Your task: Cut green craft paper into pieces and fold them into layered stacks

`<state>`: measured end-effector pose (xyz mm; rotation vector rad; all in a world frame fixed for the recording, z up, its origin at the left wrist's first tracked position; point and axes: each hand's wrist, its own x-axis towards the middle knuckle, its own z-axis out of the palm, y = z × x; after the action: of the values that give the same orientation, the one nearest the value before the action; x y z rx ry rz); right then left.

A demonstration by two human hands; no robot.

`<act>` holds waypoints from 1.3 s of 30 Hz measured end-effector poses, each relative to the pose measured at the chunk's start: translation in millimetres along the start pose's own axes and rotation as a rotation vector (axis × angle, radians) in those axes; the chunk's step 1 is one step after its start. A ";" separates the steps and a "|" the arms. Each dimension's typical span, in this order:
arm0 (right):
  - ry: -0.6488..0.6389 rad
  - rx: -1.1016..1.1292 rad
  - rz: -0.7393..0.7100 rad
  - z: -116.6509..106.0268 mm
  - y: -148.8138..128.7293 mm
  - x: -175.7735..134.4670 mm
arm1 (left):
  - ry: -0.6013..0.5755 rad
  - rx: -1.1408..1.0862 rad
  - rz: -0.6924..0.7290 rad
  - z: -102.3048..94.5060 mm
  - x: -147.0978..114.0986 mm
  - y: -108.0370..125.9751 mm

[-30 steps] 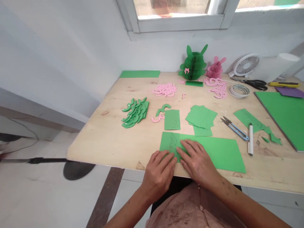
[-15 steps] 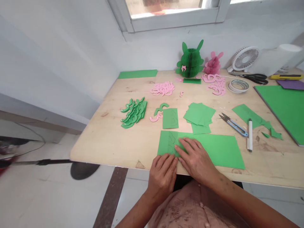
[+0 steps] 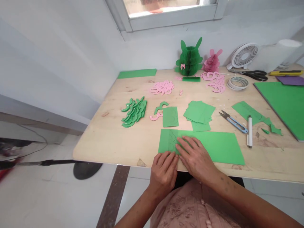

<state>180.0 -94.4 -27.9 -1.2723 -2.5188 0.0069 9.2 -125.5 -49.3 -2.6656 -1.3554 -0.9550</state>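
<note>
A long green paper strip (image 3: 220,147) lies at the table's front edge, with a smaller green piece (image 3: 173,142) bearing drawn curvy lines on its left part. My left hand (image 3: 164,169) has its fingers curled together over the near edge of the paper. Flat on the strip, just right of the drawn lines, rests my right hand (image 3: 196,155) with fingers slightly apart. Behind them lie a green card (image 3: 170,116) with a drawn curve and a stack of green squares (image 3: 199,112). A wavy green cutout (image 3: 161,107) and a pink cutout (image 3: 155,117) sit beside the card.
Blue thread snips (image 3: 234,122) and a white marker (image 3: 250,131) lie to the right. Green cutouts (image 3: 134,114) are heaped at left, pink cutouts (image 3: 162,87) farther back. Black scissors (image 3: 255,74), a tape roll (image 3: 237,83) and a fan (image 3: 244,55) stand near the wall.
The view has shifted slightly. Both hands stay at nearly the same place on the green paper, with the right fingers moved a little. Nothing else has visibly moved.
</note>
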 end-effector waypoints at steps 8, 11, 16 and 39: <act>0.036 0.016 -0.028 5.1 -1.0 -3.3 | -0.033 -0.023 -0.008 -4.8 2.0 1.4; 0.054 0.025 -0.025 4.8 -1.1 -3.6 | -0.030 -0.104 -0.034 -14.2 14.1 -7.2; 0.067 0.014 -0.016 5.7 -1.7 -4.4 | -0.092 -0.084 -0.158 -23.8 57.7 -42.6; 0.076 0.036 -0.016 8.1 -0.3 -5.4 | -0.807 0.197 -0.157 -8.4 145.0 -62.1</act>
<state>180.4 -97.7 -37.1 -1.2150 -2.4534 -0.0007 23.4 17.5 16.4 -2.9104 -1.6500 0.3257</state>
